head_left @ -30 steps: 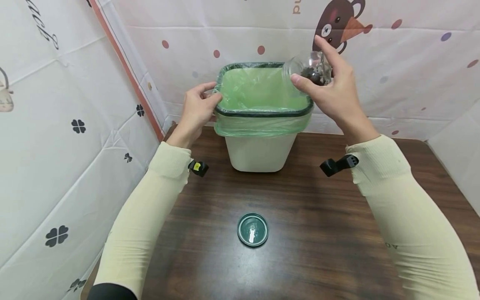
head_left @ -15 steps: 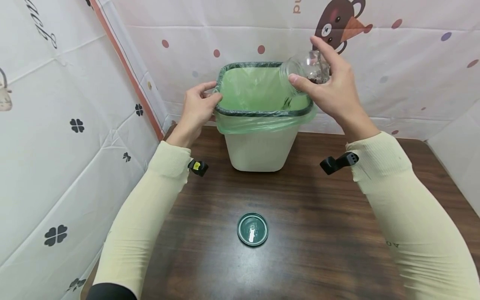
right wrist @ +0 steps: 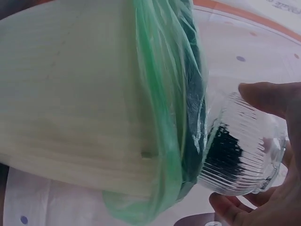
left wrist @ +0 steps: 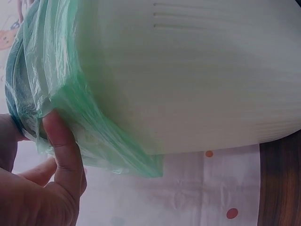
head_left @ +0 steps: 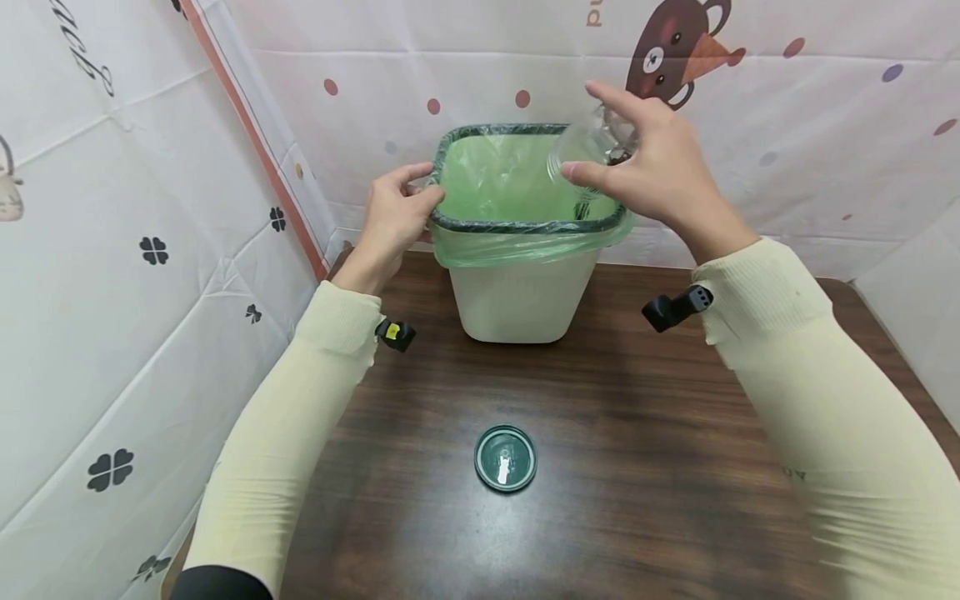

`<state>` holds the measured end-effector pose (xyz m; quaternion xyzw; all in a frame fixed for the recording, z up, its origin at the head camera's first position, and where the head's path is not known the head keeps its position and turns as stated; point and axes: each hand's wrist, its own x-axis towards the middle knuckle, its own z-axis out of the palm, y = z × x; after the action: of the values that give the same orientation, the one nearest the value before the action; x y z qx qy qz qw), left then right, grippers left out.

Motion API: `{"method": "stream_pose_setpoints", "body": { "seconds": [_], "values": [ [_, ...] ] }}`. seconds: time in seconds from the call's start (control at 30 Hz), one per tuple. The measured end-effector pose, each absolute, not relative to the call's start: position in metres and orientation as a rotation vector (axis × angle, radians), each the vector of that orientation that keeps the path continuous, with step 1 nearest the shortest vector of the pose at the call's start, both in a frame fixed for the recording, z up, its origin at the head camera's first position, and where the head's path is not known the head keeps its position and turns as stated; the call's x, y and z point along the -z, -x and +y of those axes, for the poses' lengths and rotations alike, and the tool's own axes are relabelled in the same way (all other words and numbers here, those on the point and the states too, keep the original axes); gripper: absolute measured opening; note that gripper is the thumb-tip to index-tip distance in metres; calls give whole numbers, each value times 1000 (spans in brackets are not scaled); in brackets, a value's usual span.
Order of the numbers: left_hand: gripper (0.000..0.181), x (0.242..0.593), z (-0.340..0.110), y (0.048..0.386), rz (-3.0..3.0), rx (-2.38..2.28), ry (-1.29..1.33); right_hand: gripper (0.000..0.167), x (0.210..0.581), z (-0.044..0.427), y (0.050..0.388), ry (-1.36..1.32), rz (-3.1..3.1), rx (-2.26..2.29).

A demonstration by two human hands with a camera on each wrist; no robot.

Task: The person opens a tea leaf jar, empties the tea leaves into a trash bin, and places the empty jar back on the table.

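A cream trash bin (head_left: 521, 304) stands on the table, lined with a green plastic bag (head_left: 517, 250) folded over its dark rim. At the bin's left corner my left hand (head_left: 397, 212) pinches the bagged rim; in the left wrist view the thumb (left wrist: 63, 146) presses the bag from outside. My right hand (head_left: 663, 167) grips a clear glass jar (head_left: 585, 142), tipped sideways with its mouth over the bin's right side. Dark loose bits (right wrist: 225, 153) lie in the ribbed jar near its mouth, and some show below it inside the bin.
A round green lid (head_left: 506, 458) lies on the brown wooden table (head_left: 420, 517) in front of the bin. Printed white cloth (head_left: 360, 50) hangs close behind the bin and along the left side.
My right hand has moved left and tipped the jar further over the bin. Dark bits have come out of the jar's mouth. The left hand stays on the rim.
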<state>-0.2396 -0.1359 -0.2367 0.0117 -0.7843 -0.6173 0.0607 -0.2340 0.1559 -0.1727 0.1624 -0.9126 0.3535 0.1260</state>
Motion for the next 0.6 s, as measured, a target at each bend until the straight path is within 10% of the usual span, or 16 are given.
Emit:
{"method": "stream_pose_setpoints", "body": {
  "seconds": [0.6],
  "values": [
    [48,241,-141,239,-2320,1966,-31,82,164,146,241,-539,-2833,-870]
  ]
}}
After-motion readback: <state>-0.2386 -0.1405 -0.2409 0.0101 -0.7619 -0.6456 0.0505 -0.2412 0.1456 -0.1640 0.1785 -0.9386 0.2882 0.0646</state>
